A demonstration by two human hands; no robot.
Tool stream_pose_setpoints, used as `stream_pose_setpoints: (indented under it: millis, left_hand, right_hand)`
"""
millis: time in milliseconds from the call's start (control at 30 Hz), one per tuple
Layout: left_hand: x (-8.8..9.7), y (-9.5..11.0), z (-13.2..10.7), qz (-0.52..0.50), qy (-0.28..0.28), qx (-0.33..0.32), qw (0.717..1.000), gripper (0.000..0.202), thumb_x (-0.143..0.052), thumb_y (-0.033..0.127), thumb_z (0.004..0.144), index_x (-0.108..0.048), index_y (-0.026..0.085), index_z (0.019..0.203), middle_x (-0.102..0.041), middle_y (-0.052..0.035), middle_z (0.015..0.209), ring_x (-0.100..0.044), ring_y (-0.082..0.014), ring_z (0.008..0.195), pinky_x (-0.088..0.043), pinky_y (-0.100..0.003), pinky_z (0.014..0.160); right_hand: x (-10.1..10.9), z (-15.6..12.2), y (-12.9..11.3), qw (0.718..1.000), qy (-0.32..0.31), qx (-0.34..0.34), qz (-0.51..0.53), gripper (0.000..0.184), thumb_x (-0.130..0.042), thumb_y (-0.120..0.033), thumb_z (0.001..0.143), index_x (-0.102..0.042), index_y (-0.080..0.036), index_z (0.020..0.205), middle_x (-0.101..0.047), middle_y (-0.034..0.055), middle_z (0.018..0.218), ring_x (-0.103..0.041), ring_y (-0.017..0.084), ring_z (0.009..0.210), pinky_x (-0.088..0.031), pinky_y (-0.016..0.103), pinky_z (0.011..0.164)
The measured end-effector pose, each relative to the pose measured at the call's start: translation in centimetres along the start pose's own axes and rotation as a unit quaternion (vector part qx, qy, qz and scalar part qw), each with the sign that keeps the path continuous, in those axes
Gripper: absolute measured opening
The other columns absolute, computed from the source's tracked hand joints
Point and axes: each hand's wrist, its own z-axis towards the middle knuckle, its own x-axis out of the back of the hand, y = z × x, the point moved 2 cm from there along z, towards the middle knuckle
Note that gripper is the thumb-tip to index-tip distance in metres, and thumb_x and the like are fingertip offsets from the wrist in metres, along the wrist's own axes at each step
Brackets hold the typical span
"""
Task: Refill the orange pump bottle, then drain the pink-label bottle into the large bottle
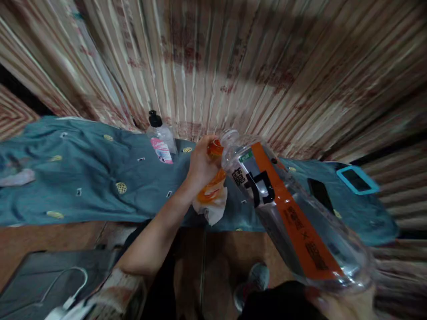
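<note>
My left hand [203, 159] is closed around the upper part of an orange bottle [211, 192]. White paper, perhaps tissue [213, 212], lies against the bottle's lower part. At the lower right, my right hand [347, 303] supports the base of a large clear plastic jug [296, 213] with an orange label and black print. The jug is tilted, its narrow mouth towards the orange bottle's top. Whether the two touch is hard to tell. Little of my right hand's fingers shows. Any contents of the jug are unclear.
A clear pump bottle [163, 142] with a pink label stands left on the teal cloth [100, 178]. A dark phone [320, 193] and a blue-framed device [357, 180] lie right. Striped curtain fabric [207, 66] hangs behind. A white cable [80, 284] lies lower left.
</note>
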Motion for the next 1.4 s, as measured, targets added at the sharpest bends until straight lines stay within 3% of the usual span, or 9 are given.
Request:
stream_pose_setpoints:
  millis: [133, 233, 333, 533, 700, 867, 1033, 1167, 1400]
  left_hand:
    - [-0.1, -0.1, 0.0, 0.010, -0.002, -0.005, 1.000, 0.024, -0.083, 0.024, 0.083, -0.064, 0.023, 0.097, -0.075, -0.0024, 0.102, -0.072, -0.0208, 0.097, -0.057, -0.034, 0.091]
    - [-0.1, -0.1, 0.0, 0.015, -0.004, -0.009, 1.000, 0.024, -0.083, 0.025, 0.084, -0.065, 0.024, 0.099, -0.076, -0.0020, 0.102, -0.072, -0.0205, 0.096, -0.057, -0.034, 0.091]
    - [-0.1, 0.0, 0.0, 0.017, -0.003, -0.009, 1.000, 0.021, -0.082, 0.027, 0.087, -0.065, 0.024, 0.100, -0.076, -0.0022, 0.102, -0.072, -0.0206, 0.097, -0.058, -0.035, 0.091]
    - [-0.2, -0.1, 0.0, 0.017, 0.000, -0.009, 1.000, 0.023, -0.082, 0.035, 0.090, -0.066, 0.024, 0.102, -0.076, -0.0028, 0.103, -0.072, -0.0204, 0.097, -0.057, -0.035, 0.091]
    - [-0.2, -0.1, 0.0, 0.012, -0.008, -0.008, 1.000, 0.023, -0.083, 0.029, 0.088, -0.066, 0.024, 0.103, -0.076, -0.0027, 0.104, -0.071, -0.0200, 0.098, -0.057, -0.034, 0.091]
    - [-0.1, 0.0, 0.1, 0.014, -0.009, -0.005, 1.000, 0.026, -0.085, 0.024, 0.084, -0.066, 0.023, 0.102, -0.077, -0.0023, 0.105, -0.071, -0.0198, 0.097, -0.057, -0.034, 0.092]
    - [-0.2, 0.0, 0.0, 0.019, -0.009, -0.005, 1.000, 0.027, -0.086, 0.029, 0.085, -0.066, 0.024, 0.102, -0.077, -0.0016, 0.104, -0.071, -0.0197, 0.096, -0.057, -0.034, 0.090]
    - [-0.2, 0.1, 0.0, 0.025, -0.008, -0.007, 1.000, 0.023, -0.083, 0.032, 0.088, -0.067, 0.024, 0.103, -0.077, -0.0026, 0.106, -0.071, -0.0202, 0.098, -0.057, -0.035, 0.092]
    - [-0.1, 0.4, 0.0, 0.030, -0.013, 0.005, 0.999, 0.024, -0.083, 0.037, 0.091, -0.068, 0.024, 0.104, -0.078, -0.0033, 0.107, -0.071, -0.0201, 0.097, -0.058, -0.035, 0.093]
  right_hand:
    - [0.9, 0.9, -0.7, 0.997, 0.003, 0.073, -0.030, 0.098, -0.084, -0.071, 0.083, -0.052, -0.020, 0.160, -0.073, 0.0122, 0.137, -0.077, 0.034, 0.115, -0.063, 0.040, 0.092]
    - [1.2, 1.6, -1.3, 0.987, -0.041, 0.141, -0.068, 0.095, -0.081, -0.065, 0.091, -0.044, -0.022, 0.167, -0.073, 0.0111, 0.137, -0.079, 0.030, 0.110, -0.064, 0.035, 0.087]
    - [1.3, 1.8, -1.7, 0.983, -0.060, 0.160, -0.073, 0.092, -0.077, -0.060, 0.096, -0.038, -0.025, 0.171, -0.072, 0.0103, 0.140, -0.079, 0.028, 0.112, -0.065, 0.033, 0.088]
    - [1.3, 1.6, -1.4, 0.985, -0.038, 0.156, -0.062, 0.090, -0.078, -0.061, 0.095, -0.044, -0.023, 0.168, -0.073, 0.0081, 0.138, -0.078, 0.025, 0.112, -0.063, 0.029, 0.089]
    - [1.2, 1.6, -1.1, 0.985, -0.058, 0.147, -0.064, 0.087, -0.076, -0.059, 0.097, -0.043, -0.021, 0.168, -0.074, 0.0113, 0.138, -0.079, 0.028, 0.112, -0.064, 0.032, 0.087]
    - [1.1, 1.7, -1.6, 0.989, -0.041, 0.132, -0.047, 0.085, -0.077, -0.063, 0.095, -0.047, -0.023, 0.165, -0.075, 0.0114, 0.135, -0.079, 0.028, 0.111, -0.063, 0.033, 0.087]
    - [1.0, 1.8, -1.8, 0.988, -0.049, 0.143, -0.037, 0.086, -0.078, -0.059, 0.095, -0.046, -0.024, 0.166, -0.076, 0.0104, 0.133, -0.079, 0.028, 0.105, -0.063, 0.035, 0.082]
    - [0.8, 1.5, -1.6, 0.993, -0.008, 0.114, -0.018, 0.079, -0.075, -0.057, 0.096, -0.050, -0.025, 0.163, -0.076, 0.0092, 0.135, -0.078, 0.027, 0.110, -0.061, 0.034, 0.088]
    - [1.1, 1.0, -1.0, 0.995, -0.003, 0.098, -0.028, 0.083, -0.077, -0.061, 0.093, -0.053, -0.018, 0.160, -0.075, 0.0130, 0.134, -0.078, 0.030, 0.111, -0.061, 0.036, 0.089]
